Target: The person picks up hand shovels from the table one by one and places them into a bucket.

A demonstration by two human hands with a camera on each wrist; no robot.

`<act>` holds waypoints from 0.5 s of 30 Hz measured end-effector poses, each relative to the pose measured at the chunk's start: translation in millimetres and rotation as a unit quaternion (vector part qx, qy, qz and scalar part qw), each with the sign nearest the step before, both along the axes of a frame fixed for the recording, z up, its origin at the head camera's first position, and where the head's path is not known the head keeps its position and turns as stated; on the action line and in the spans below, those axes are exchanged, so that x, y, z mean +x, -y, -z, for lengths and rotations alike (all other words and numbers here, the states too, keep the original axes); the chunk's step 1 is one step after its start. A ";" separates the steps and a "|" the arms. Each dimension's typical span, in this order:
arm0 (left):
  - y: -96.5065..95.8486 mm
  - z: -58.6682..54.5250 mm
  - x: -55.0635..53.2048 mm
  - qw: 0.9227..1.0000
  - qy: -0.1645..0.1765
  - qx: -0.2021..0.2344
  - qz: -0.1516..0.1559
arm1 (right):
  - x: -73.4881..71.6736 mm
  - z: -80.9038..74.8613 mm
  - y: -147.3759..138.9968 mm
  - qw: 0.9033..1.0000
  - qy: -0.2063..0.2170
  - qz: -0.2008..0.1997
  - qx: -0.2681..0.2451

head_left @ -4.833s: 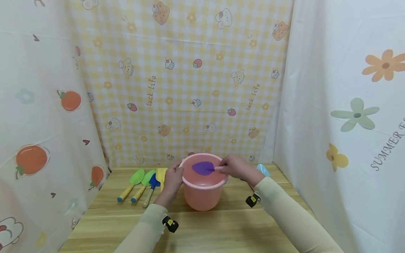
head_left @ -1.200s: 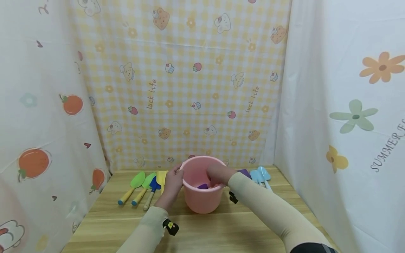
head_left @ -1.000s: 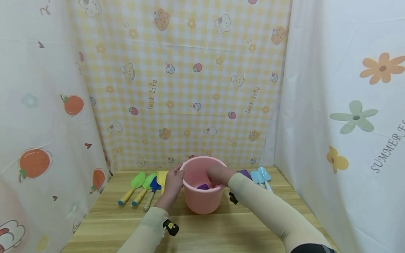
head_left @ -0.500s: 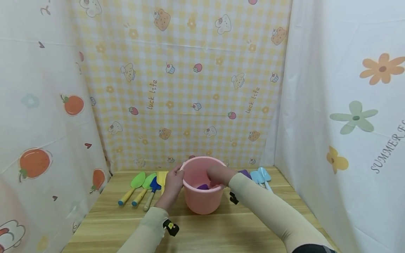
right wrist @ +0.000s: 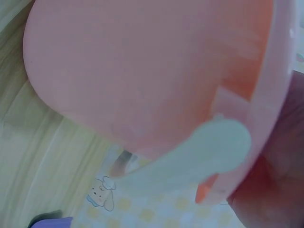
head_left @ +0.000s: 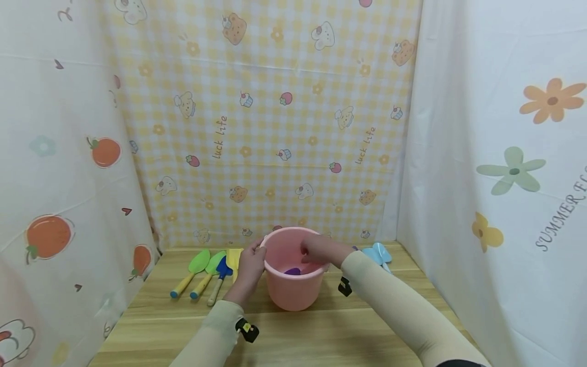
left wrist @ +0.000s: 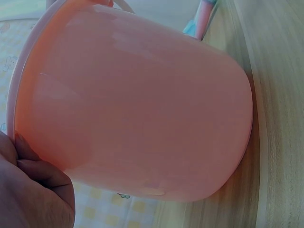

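A pink bucket (head_left: pixel 294 295) stands upright on the wooden table. My left hand (head_left: pixel 249 269) grips its left rim; in the left wrist view, curled fingers (left wrist: pixel 47 175) lie against the outer wall. Over the right rim reaches my right hand (head_left: pixel 326 250), its fingers loosely bent inside the bucket, with nothing seen between them. The fingertips are partly hidden. Low in the bucket shows the rounded purple blade of a toy shovel (head_left: pixel 292 271), apart from the visible fingers; its handle is hidden. The right wrist view shows the bucket's whitish carrying handle (right wrist: pixel 190 154) hanging outside.
Left of the bucket lie two green shovels (head_left: pixel 199 261) with yellow handles, a blue trowel (head_left: pixel 223 266) and a yellow shovel (head_left: pixel 234 259). Light blue shovels (head_left: pixel 381 252) lie at the right; a purple piece (right wrist: pixel 52 223) is near them. Patterned curtains (head_left: pixel 275 127) enclose the table.
Earlier my right hand held the purple shovel over the bucket, then lowered it inside. Now the hand has risen slightly rightward and the blade stays below. The left hand keeps its grip.
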State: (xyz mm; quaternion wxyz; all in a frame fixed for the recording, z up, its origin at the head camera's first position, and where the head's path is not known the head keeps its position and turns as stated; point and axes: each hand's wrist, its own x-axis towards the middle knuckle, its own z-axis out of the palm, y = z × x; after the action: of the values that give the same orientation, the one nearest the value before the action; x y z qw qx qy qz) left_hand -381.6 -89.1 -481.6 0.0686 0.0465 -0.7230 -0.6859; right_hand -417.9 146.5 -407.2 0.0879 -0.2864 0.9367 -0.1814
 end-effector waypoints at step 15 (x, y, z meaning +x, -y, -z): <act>-1.5 -2.2 1.2 1.000 -0.001 0.005 -0.002 | 4.4 -11.4 -34.5 0.995 -0.074 0.022 -0.070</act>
State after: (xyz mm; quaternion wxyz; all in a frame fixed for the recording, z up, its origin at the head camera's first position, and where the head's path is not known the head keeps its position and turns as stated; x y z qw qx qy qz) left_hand -380.3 -87.6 -479.4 0.0706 0.0473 -0.7196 -0.6892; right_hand -413.5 181.0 -395.8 -0.0059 -0.2843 0.9315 -0.2266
